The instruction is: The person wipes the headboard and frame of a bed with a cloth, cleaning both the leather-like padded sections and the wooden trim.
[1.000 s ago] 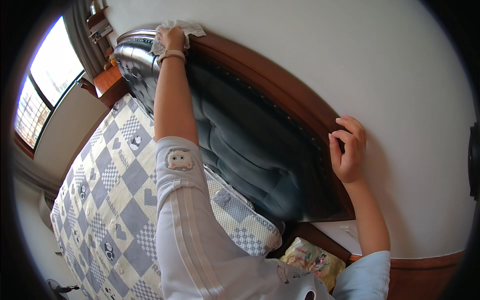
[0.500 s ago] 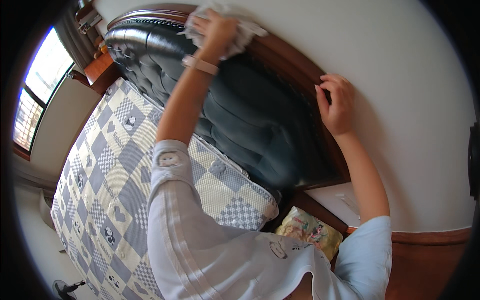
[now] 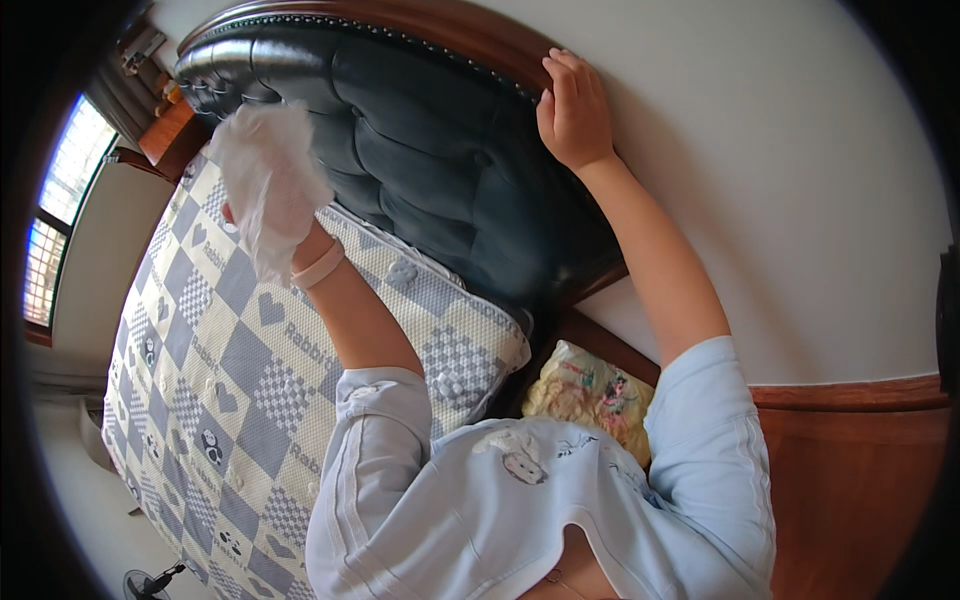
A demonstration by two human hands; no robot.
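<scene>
White cloth [image 3: 268, 180] lowered from the headboard's top edge [image 3: 460, 30] toward the bed [image 3: 235, 375]; right hand [image 3: 577, 115] now farther up that edge.

Before the headboard [image 3: 420, 140] lies the bed [image 3: 230, 310], right of the window [image 3: 62, 205].

Hands [image 3: 577, 117], two, at ten and one o'clock; cloth [image 3: 268, 165], one, ten; headboard [image 3: 420, 140], one, eleven; window [image 3: 75, 160], one, nine; cushion [image 3: 588, 390], one, four.

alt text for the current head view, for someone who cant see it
A left hand holds a blurred white cloth over a grey-and-cream bedspread, beside a dark padded headboard. The right hand is at the headboard's wooden rim, near the wall.
</scene>
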